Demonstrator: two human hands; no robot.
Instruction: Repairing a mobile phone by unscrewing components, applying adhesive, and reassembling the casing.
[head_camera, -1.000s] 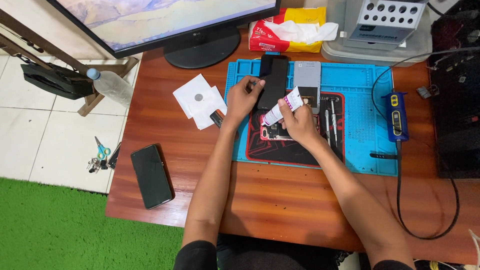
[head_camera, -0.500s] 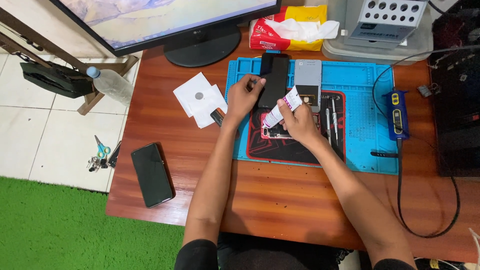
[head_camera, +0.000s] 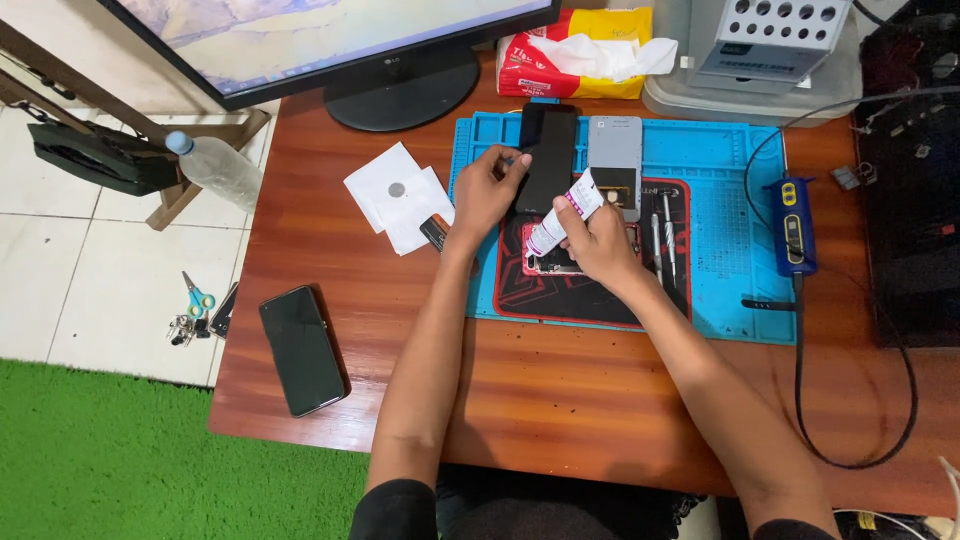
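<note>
From the head camera, the right hand (head_camera: 600, 240) is closed around a small white tube with a purple-and-red label (head_camera: 565, 213), tilted, its narrow end pointing down to the left. Under this hand lies an opened phone body (head_camera: 548, 264) on the dark red-patterned mat (head_camera: 580, 295), which sits on the blue silicone work mat (head_camera: 730, 200). The left hand (head_camera: 488, 190) pinches a thin small tool (head_camera: 517, 157) between thumb and fingers; what kind of tool it is, I cannot tell. Just beside it lies a black phone screen panel (head_camera: 548, 160), next to a grey phone back cover (head_camera: 614, 160). Another black smartphone (head_camera: 302, 348) lies well apart on the reddish wooden surface (head_camera: 560, 400).
</note>
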